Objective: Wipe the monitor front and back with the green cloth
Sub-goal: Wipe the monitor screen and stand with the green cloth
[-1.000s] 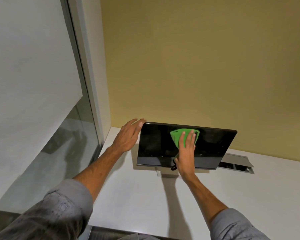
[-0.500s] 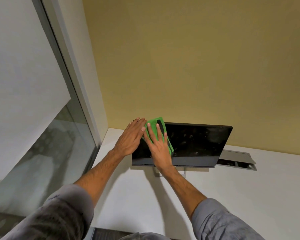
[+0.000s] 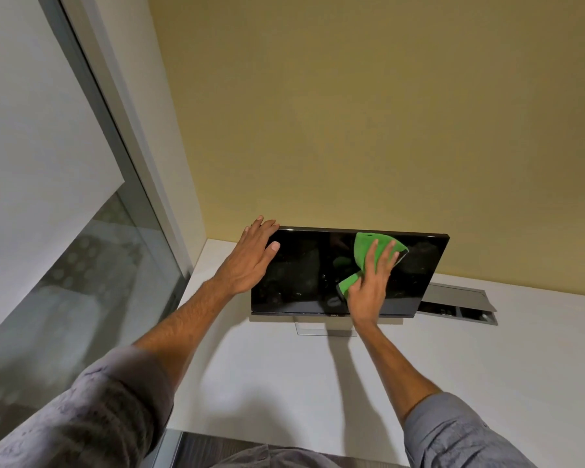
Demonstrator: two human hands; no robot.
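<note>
A black monitor (image 3: 304, 275) stands on a white desk (image 3: 271, 373), its dark screen facing me. My right hand (image 3: 368, 285) presses the green cloth (image 3: 365, 251) flat against the right half of the screen, fingers spread over it. My left hand (image 3: 254, 258) grips the monitor's upper left corner, fingers over the edge and thumb on the front. The back of the monitor is hidden.
A yellow wall (image 3: 385, 130) rises right behind the monitor. A glass partition with a metal frame (image 3: 115, 163) runs along the left of the desk. An open cable hatch (image 3: 460, 302) lies in the desk at the monitor's right. The monitor's clear stand base (image 3: 314, 327) rests below the screen.
My right hand slid the green cloth from the screen's upper left corner across to the right half. My left hand stayed on the upper left corner.
</note>
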